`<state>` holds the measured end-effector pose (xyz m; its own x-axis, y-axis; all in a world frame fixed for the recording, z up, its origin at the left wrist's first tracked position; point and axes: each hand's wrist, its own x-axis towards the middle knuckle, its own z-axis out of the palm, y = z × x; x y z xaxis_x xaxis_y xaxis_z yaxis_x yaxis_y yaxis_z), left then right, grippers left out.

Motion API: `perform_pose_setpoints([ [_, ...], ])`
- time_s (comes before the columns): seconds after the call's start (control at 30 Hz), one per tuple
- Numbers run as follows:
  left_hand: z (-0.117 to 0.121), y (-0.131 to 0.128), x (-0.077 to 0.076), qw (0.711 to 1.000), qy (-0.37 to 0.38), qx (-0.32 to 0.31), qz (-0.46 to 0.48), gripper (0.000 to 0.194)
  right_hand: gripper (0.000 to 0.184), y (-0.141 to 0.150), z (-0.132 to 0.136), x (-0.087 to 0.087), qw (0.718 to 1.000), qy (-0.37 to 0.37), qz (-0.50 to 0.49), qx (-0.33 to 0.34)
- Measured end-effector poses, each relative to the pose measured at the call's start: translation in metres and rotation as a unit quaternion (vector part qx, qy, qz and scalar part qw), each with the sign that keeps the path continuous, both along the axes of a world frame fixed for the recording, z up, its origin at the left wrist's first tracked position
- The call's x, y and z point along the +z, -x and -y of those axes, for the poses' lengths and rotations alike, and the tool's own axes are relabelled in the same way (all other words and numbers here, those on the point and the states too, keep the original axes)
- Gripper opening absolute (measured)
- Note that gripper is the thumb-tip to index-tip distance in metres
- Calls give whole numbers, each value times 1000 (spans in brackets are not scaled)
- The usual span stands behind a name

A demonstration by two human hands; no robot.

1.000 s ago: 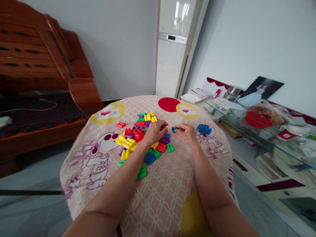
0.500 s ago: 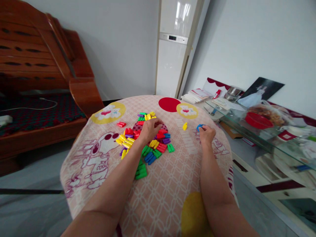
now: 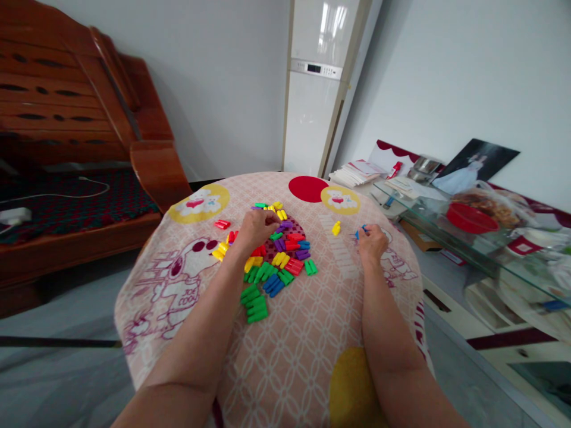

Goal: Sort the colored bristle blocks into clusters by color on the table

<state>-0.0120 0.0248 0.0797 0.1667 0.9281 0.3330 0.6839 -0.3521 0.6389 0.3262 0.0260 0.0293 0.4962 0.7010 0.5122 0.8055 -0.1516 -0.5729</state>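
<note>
- Head view, looking down at a round table with a patterned pink tablecloth [image 3: 289,356]; small plastic pieces [image 3: 281,260] in red, yellow, green, blue and purple lie loosely in a spread left of centre.
- The left hand [image 3: 255,230] is over the far part of this spread, fingers bent; whether they grip a piece cannot be told.
- The right hand [image 3: 373,242] is at the table's right side, fingertips at some blue pieces [image 3: 363,228] partly hidden by it; whether it pinches one is unclear.
- A lone yellow piece [image 3: 336,228] lies between the hands, nearer the right.
- To the right, a glass shelf [image 3: 459,238] bears a red bowl [image 3: 473,218]; brown lumps [image 3: 484,199] show above its rim, beside a clear plastic bag [image 3: 513,205].
- Behind stands a metal container [image 3: 426,166], contents not visible.
</note>
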Motion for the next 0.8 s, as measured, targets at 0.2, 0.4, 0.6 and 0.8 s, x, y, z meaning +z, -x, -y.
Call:
perform_pose_setpoints([
  [0.2,5,-53,-30,977,-74,-159,-125,30,20,29,0,-1,985,12,3,169],
  [0.4,4,-61,-56,961,-71,-149,-223,38,16,57,3,-4,954,52,4,294],
  [0.6,4,-59,-49,971,-68,-149,-177,27,17,74,9,2,904,120,-79,404],
  [0.8,10,-65,-37,989,-48,-136,-5,19,21,85,13,6,850,141,-226,454],
])
